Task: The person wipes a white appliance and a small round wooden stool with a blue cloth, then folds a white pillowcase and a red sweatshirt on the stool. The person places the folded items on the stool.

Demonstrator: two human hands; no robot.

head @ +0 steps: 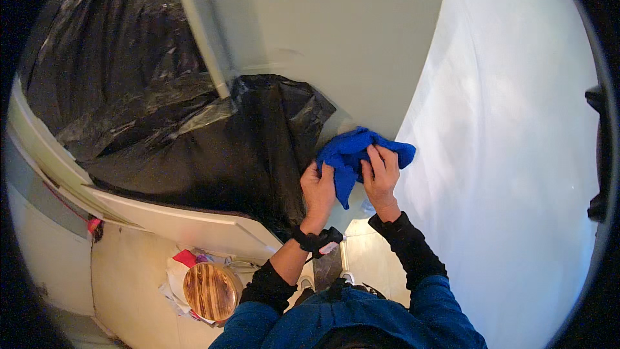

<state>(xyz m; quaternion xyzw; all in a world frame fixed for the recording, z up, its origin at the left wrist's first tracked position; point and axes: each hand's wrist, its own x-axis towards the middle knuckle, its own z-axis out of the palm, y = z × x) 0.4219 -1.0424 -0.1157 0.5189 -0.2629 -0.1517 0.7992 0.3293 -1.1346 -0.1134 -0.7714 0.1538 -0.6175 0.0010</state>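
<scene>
A bunched blue cloth (346,150) is between my two hands, in front of a smooth grey-green panel surface (348,43). My left hand (319,194) pinches the cloth's left side between thumb and fingers. On its other side my right hand (382,174) grips the cloth, with the fingertips pressed into the folds. One corner of the cloth hangs down between the hands, and another sticks out to the right past my right hand. Black plastic sheeting (242,155) lies directly left of the cloth and my left hand.
The sheeting drapes over a large form whose shape is hidden, above a white panel (193,215). A stool with a round wooden top (211,291) stands at lower left, beside crumpled fabric or bags (177,281). A bright white surface (499,155) fills the right side.
</scene>
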